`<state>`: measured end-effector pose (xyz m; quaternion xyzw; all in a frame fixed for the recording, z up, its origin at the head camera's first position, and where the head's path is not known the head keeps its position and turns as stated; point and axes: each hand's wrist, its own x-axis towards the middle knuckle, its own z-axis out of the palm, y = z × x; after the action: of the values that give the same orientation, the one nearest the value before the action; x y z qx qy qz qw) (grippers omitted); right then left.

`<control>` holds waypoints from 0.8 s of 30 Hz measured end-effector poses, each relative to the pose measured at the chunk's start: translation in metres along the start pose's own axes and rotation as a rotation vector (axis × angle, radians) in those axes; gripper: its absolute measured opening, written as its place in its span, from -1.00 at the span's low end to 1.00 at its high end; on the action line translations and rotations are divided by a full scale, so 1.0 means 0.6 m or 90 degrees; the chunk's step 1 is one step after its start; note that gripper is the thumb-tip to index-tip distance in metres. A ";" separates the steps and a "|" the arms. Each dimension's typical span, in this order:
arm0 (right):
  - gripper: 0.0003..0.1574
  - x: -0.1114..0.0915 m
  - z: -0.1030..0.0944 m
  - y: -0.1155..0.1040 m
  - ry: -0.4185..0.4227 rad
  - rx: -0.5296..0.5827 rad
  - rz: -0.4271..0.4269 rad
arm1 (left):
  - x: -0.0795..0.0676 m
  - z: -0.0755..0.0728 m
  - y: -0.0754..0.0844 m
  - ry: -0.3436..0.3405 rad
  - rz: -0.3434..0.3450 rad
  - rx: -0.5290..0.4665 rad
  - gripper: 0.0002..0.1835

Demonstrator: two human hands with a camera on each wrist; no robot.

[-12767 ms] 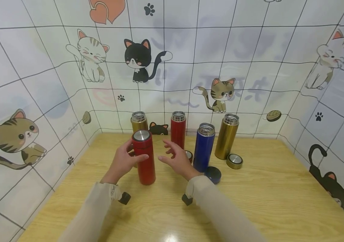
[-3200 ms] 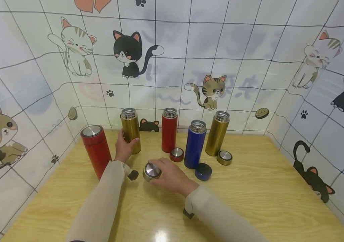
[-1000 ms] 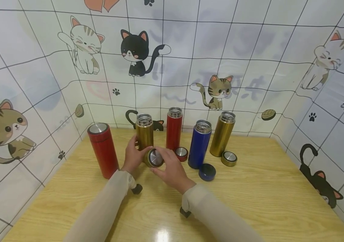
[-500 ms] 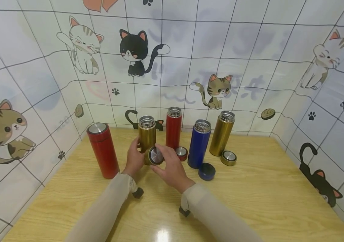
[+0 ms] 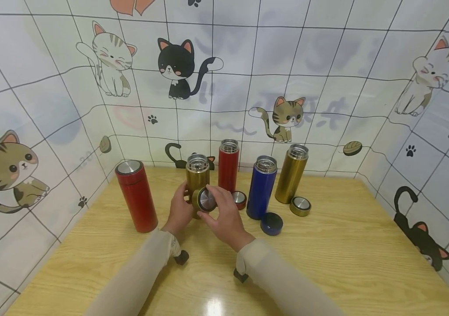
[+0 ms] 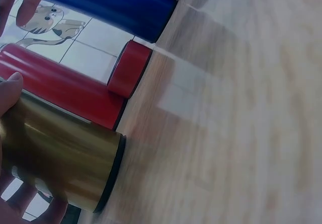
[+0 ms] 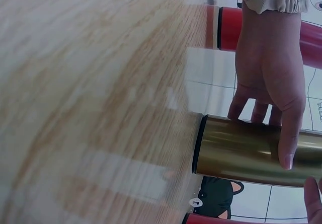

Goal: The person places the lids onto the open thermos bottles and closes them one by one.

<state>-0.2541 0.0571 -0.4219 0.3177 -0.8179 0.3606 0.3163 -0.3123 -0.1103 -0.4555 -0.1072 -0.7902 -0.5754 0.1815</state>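
My left hand (image 5: 181, 211) grips the gold thermos bottle (image 5: 198, 175) around its body; the mouth is uncovered. In the left wrist view, the same gold bottle (image 6: 60, 153) shows its dark base near the table. A gold lid (image 5: 206, 199) with a steel top is pinched by my right hand (image 5: 226, 216), tipped on its side in front of the bottle's body. In the right wrist view, the left thumb and fingers wrap the gold bottle (image 7: 246, 148), and only a bit of the right hand (image 7: 314, 204) appears.
A capped red thermos (image 5: 136, 197) stands at left. Behind and to the right stand uncapped red (image 5: 228, 166), blue (image 5: 261, 188) and gold (image 5: 292, 174) bottles, with red (image 5: 239, 199), blue (image 5: 271, 224) and gold (image 5: 300, 206) lids by them on the wooden table (image 5: 327, 263).
The red thermos left my left hand and now stands at far left. Since then my left hand took the gold bottle and moved it rightward and nearer; my right hand raised and tipped the gold lid.
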 end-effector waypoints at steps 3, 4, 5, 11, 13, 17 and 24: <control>-0.09 0.000 -0.001 0.001 0.008 -0.004 -0.003 | -0.005 0.002 0.003 -0.007 -0.011 -0.002 -0.32; -0.09 -0.001 -0.002 0.001 0.011 -0.006 -0.003 | -0.007 0.002 0.005 -0.010 -0.013 -0.002 -0.31; -0.09 -0.001 -0.003 0.001 0.014 -0.008 -0.002 | -0.009 0.002 0.007 -0.011 -0.015 0.000 -0.31; -0.05 -0.001 -0.009 0.004 0.033 -0.014 -0.018 | -0.018 0.001 0.016 -0.028 -0.021 -0.003 -0.31; -0.05 0.001 -0.012 0.004 0.040 -0.013 -0.028 | -0.021 -0.001 0.018 -0.034 -0.018 0.002 -0.32; -0.06 0.005 -0.018 0.004 0.059 -0.008 -0.038 | -0.027 -0.006 0.022 -0.047 -0.001 0.014 -0.30; -0.06 0.012 -0.027 0.005 0.079 -0.015 -0.043 | -0.034 -0.008 0.025 -0.069 -0.005 0.016 -0.26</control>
<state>-0.2560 0.0692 -0.4088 0.3184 -0.7898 0.3594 0.3817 -0.2872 -0.1094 -0.4497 -0.1330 -0.8066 -0.5593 0.1375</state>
